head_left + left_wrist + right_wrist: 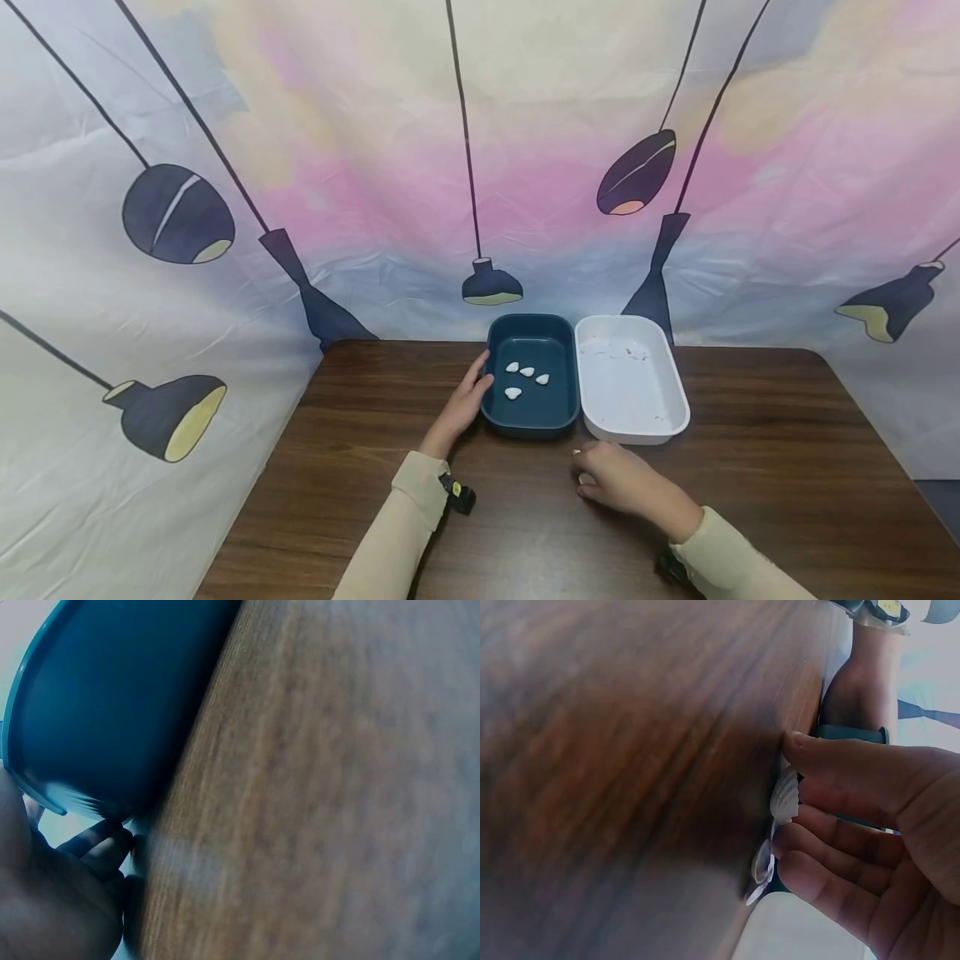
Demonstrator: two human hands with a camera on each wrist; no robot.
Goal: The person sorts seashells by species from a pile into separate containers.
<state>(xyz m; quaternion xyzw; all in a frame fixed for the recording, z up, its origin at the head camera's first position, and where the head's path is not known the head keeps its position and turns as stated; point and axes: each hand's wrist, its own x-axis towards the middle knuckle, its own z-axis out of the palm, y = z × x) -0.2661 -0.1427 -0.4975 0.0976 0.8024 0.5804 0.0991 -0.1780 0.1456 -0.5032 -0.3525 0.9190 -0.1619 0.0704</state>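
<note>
My left hand rests against the left side of a dark green tray, its thumb at the rim and its fingers along the outer wall. Inside that tray lie several small white seashells. Low over the table, in front of the trays, my right hand has its thumb and fingers curled about more seashells. In the right wrist view a ribbed white seashell sits between thumb and fingers, and a second seashell shows right at the other fingertips.
A white tray stands directly right of the green one, with small specks on its bottom. Both trays are near the back edge of the brown wooden table. Behind hangs a cloth printed with lamps. Each wrist wears a small dark camera.
</note>
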